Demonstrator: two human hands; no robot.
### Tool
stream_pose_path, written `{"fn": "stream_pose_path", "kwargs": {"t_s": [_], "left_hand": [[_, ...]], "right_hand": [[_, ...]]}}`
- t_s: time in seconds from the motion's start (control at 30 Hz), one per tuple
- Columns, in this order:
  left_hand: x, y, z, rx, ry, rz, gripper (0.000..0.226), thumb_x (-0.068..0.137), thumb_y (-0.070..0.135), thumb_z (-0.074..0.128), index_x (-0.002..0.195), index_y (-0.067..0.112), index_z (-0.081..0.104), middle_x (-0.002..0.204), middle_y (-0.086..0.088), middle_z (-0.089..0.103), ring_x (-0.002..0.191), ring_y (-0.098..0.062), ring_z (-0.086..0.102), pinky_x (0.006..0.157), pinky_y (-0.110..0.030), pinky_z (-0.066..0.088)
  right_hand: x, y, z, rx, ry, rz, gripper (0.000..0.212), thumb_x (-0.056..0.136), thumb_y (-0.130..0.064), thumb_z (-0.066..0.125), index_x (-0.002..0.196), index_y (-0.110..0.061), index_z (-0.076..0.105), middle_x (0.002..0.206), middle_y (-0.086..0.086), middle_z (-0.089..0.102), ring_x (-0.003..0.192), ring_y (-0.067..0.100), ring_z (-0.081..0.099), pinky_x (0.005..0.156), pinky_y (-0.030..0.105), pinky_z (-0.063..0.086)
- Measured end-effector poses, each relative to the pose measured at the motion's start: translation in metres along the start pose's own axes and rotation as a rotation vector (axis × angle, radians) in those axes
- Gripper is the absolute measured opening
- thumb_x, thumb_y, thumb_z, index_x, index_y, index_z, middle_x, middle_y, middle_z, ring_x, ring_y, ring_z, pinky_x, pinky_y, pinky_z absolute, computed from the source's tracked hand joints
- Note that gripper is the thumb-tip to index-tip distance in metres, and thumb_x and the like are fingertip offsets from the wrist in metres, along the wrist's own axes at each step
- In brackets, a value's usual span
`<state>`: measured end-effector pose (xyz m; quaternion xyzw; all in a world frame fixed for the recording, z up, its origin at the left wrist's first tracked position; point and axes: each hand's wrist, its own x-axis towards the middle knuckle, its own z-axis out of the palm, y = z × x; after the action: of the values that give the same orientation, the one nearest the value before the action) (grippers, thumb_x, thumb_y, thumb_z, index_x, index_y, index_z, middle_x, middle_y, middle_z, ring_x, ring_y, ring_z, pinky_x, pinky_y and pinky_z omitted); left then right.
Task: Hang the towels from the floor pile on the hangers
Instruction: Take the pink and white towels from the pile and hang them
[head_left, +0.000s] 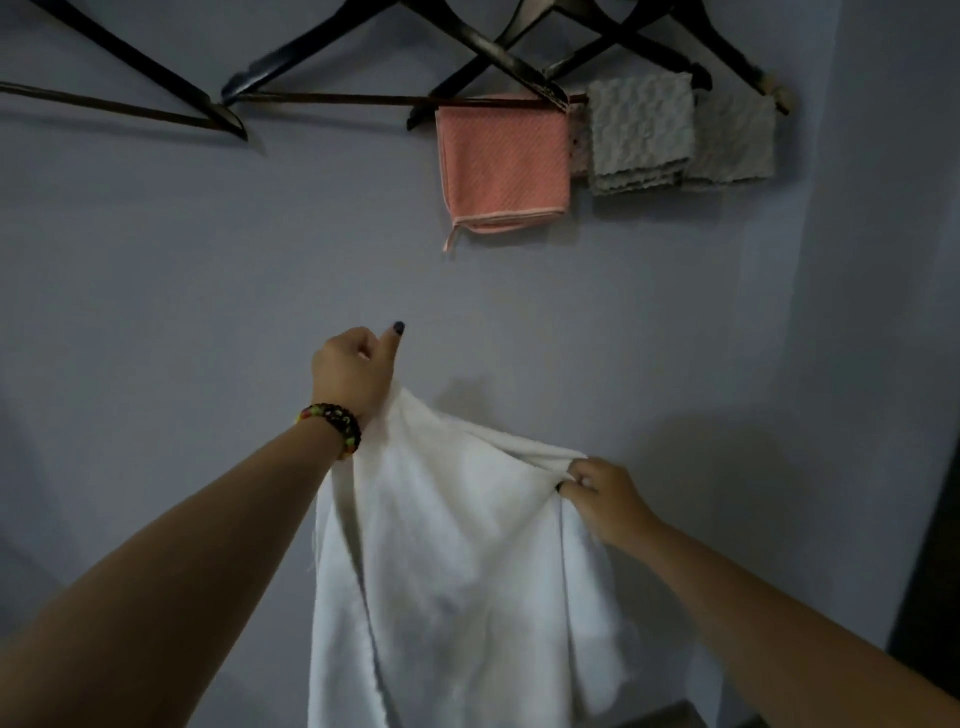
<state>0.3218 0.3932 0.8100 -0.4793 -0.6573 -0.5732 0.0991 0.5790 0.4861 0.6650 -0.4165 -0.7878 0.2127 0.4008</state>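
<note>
white towel (457, 561) is held up by its top edge, left hand (350, 376) and right hand (605, 499) each pinching a corner; looks soft, light and floppy, so best gripped at the corners.

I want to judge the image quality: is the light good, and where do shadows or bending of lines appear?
Head view: the light is dim and soft; the white towel is brightest; its shadow and the right hand's fall on the wall to the right; the hangers look bowed by the wide lens; the grey cloths are slightly blurred.

White towel (457, 571) runs off bottom edge; hangers (467, 57) cropped at top.
</note>
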Motion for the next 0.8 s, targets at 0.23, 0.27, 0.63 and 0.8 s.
{"fn": "stream_pose_path", "kwargs": {"t_s": [0.23,0.27,0.63,0.8], "left_hand": [[-0.016,-0.047,-0.039,0.299,-0.213,0.074,0.038,0.076,0.048,0.075,0.066,0.018,0.054,0.066,0.001,0.059,0.063,-0.012,0.053,0.055,-0.023,0.039],[-0.015,-0.052,-0.043,0.271,-0.159,0.021,0.039,0.077,0.049,0.075,0.067,0.016,0.057,0.067,0.0,0.06,0.064,-0.011,0.053,0.055,-0.021,0.038],[-0.022,-0.054,-0.026,0.006,-0.014,-0.154,0.053,0.075,0.044,0.077,0.052,0.004,0.05,0.051,-0.003,0.047,0.051,-0.016,0.042,0.052,-0.023,0.036],[-0.026,-0.043,-0.017,-0.162,-0.025,-0.207,0.04,0.073,0.042,0.081,0.058,0.012,0.057,0.059,0.0,0.052,0.054,-0.012,0.047,0.055,-0.021,0.043]], "right_hand": [[0.033,-0.031,-0.035,0.228,-0.2,-0.039,0.017,0.068,-0.017,0.063,0.056,-0.01,0.054,0.069,-0.001,0.049,0.066,0.011,0.047,0.064,0.026,0.033],[0.036,-0.032,-0.045,0.229,-0.252,-0.037,0.014,0.068,-0.016,0.066,0.057,-0.011,0.059,0.07,-0.001,0.051,0.066,0.01,0.048,0.065,0.027,0.034],[0.028,-0.018,-0.077,0.109,-0.068,-0.101,0.031,0.073,-0.007,0.08,0.049,-0.015,0.061,0.064,0.006,0.066,0.057,0.006,0.054,0.059,0.022,0.041],[0.016,-0.015,-0.074,0.064,0.113,-0.034,0.038,0.065,-0.003,0.082,0.046,-0.023,0.055,0.069,-0.007,0.067,0.057,-0.013,0.057,0.058,0.004,0.04]]}}
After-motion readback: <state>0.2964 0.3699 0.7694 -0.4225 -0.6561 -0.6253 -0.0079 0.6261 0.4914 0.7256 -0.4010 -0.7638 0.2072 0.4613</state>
